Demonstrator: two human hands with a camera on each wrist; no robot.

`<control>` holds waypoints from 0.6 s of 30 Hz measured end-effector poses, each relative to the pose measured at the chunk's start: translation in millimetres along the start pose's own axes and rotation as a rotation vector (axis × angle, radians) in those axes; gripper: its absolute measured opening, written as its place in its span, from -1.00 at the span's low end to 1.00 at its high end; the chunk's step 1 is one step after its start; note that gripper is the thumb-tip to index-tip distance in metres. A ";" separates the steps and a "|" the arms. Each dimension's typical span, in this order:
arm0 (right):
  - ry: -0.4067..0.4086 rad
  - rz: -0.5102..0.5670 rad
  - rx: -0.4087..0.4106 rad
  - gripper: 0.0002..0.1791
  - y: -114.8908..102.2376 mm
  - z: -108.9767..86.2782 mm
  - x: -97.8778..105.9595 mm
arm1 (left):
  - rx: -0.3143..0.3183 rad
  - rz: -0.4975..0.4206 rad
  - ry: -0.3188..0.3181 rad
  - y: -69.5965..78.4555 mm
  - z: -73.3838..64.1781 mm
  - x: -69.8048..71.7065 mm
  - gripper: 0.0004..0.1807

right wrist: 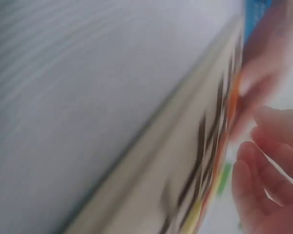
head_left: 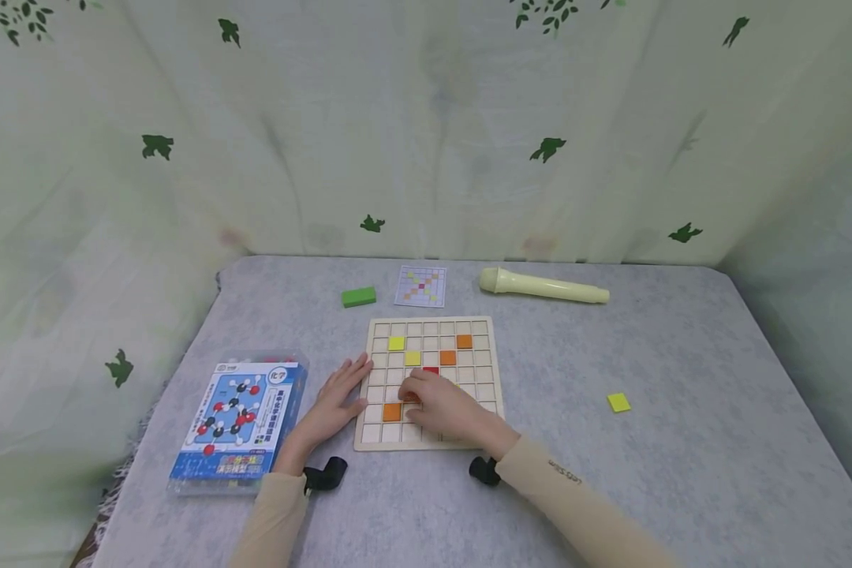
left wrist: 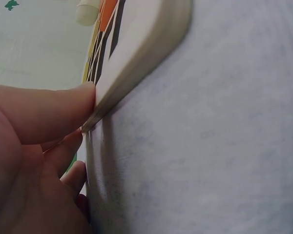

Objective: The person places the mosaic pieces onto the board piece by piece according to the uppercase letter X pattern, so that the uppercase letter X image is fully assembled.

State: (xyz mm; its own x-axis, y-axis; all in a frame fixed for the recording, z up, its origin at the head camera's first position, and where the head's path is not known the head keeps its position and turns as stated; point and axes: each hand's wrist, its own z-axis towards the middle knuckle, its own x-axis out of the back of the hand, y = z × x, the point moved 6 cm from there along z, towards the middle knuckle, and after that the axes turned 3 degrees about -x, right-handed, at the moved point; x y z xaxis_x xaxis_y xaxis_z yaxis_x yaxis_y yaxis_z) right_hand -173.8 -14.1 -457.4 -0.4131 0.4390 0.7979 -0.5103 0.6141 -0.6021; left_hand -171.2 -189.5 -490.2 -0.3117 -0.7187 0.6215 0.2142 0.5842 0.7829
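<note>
A square wooden grid board (head_left: 479,442) lies on the cloth before me, with yellow tiles (head_left: 396,343), orange tiles (head_left: 392,412) and a partly covered red tile (head_left: 431,370) in its cells. My left hand (head_left: 334,398) rests at the board's left edge, fingers extended and thumb touching the rim. Over the lower middle of the board hovers my right hand (head_left: 443,406), fingers bent loosely beside an orange tile (head_left: 413,397) that they partly cover. In the right wrist view no tile shows between its fingers (right wrist: 268,170). That view is blurred.
Behind the board lie a patterned card (head_left: 420,286), a green block (head_left: 358,297) and a pale microphone-shaped object (head_left: 543,285). A boxed molecular model set (head_left: 237,422) sits left of the left hand. One loose yellow tile (head_left: 618,402) lies to the right.
</note>
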 end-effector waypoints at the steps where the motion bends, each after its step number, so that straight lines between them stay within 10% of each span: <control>1: 0.018 0.025 -0.013 -0.80 6.6 -6.5 6.7 | -0.002 0.004 0.000 -0.2 0.2 -0.3 -0.33; 11: 0.281 0.056 -0.176 -0.76 113.8 -118.7 78.9 | -0.003 0.009 -0.004 0.3 0.2 -1.3 -0.33; 18: 0.307 -0.042 -0.267 -0.68 160.7 -193.0 104.3 | -0.006 0.020 -0.004 -0.9 0.3 -1.5 -0.33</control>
State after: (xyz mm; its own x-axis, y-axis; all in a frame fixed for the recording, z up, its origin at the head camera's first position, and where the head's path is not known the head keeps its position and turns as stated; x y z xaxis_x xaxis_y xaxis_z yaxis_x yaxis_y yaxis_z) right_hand -153.3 257.0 -465.3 -0.1312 0.5604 0.8178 -0.2919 0.7665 -0.5721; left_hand -171.2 -188.9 -491.8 -0.3108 -0.7058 0.6366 0.2256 0.5959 0.7707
